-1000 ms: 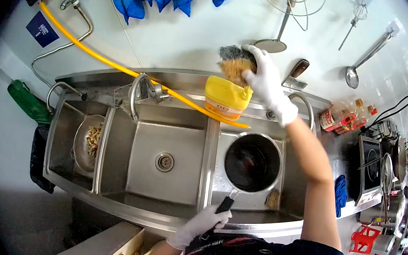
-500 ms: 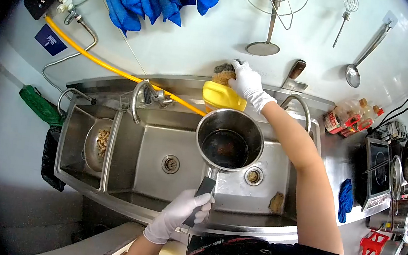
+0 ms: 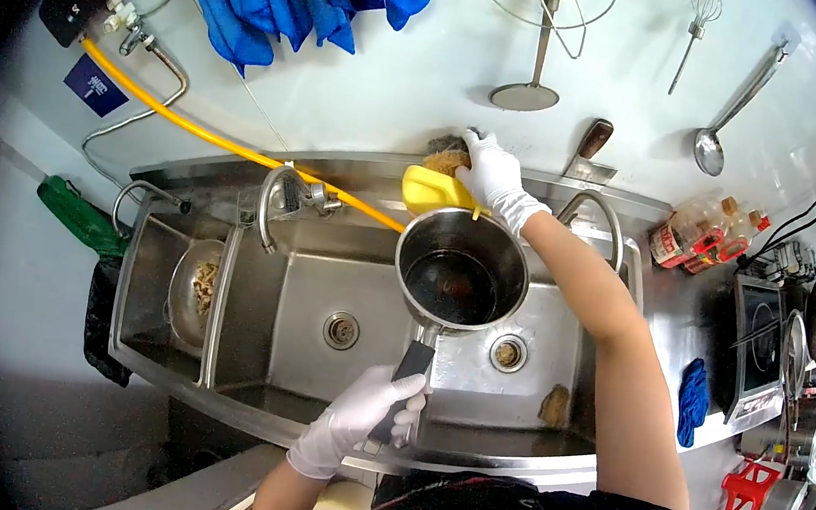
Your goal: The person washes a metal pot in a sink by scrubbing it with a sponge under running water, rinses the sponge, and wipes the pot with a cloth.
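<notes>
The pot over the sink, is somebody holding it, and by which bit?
Yes, the left hand is holding the pot by its dark handle.

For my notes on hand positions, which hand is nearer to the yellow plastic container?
Right. The right hand holds a brown-grey sponge just beside the container; the left hand is farther, gripping the black handle of the steel pot.

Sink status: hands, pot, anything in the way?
Left hand gripping pot by handle, over sink. Right hand on scrubber. Yellow container crowds pot's far rim.
</notes>
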Demonstrator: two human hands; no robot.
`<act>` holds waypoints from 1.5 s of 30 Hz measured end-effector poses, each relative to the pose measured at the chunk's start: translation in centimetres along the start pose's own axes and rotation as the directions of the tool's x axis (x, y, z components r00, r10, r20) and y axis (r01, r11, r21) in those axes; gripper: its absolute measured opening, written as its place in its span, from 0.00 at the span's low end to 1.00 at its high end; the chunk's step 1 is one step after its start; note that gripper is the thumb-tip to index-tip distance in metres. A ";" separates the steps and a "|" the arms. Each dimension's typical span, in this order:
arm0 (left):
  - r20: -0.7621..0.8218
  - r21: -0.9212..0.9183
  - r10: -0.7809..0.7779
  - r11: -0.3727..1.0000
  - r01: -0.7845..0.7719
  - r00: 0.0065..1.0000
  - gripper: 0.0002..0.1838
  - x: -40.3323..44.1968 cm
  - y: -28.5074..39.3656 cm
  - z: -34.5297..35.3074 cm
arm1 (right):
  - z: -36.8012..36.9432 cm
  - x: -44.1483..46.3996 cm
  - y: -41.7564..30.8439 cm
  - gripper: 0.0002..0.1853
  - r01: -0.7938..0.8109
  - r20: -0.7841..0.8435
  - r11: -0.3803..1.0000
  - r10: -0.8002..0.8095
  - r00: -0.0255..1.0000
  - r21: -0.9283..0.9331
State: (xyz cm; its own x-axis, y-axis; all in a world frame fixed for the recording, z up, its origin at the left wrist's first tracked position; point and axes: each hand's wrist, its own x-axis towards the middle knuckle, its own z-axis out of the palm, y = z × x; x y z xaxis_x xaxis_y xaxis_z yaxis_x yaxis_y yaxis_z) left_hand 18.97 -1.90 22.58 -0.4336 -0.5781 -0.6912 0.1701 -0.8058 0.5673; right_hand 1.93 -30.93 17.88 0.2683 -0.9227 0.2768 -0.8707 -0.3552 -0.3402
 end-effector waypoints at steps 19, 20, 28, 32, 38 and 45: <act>-0.005 0.054 0.037 0.998 -0.037 0.999 0.12 1.1 -1.7 -0.9 | -2.8 -1.6 0.6 0.28 0.094 -0.391 0.922 0.065 0.918 0.375; -0.015 0.072 0.038 0.997 -0.037 0.999 0.12 1.0 -1.7 -0.6 | -4.2 -2.6 0.7 0.27 0.107 -0.400 0.895 0.084 0.913 0.434; -0.025 0.162 0.058 0.985 -0.054 0.998 0.13 1.6 -2.8 0.0 | -10.7 -16.2 2.9 0.27 0.147 -0.243 0.925 -0.062 0.968 0.350; -0.065 0.116 -0.082 0.989 0.089 0.995 0.11 1.6 -5.3 1.5 | -10.7 -22.0 4.4 0.26 -0.024 -0.122 0.910 0.082 0.989 0.414; 0.247 -0.171 -0.181 0.959 0.226 0.952 0.13 9.6 -11.5 1.0 | -8.7 -30.8 9.0 0.22 -0.184 -0.189 0.843 0.316 0.930 0.506; 0.315 -0.431 -0.161 0.854 0.292 0.935 0.13 22.7 -12.8 0.4 | -9.4 -35.9 12.4 0.19 -0.356 -0.127 0.785 0.477 0.870 0.508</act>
State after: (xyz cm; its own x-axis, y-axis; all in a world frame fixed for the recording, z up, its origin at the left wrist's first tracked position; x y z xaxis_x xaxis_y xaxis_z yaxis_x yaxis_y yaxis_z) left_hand 6.60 -4.62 -0.18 -0.7119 -0.3709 -0.5964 0.4002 -0.9120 0.0894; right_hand -22.33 -0.80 12.17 -0.2342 -0.9530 0.1923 -0.5695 -0.0259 -0.8216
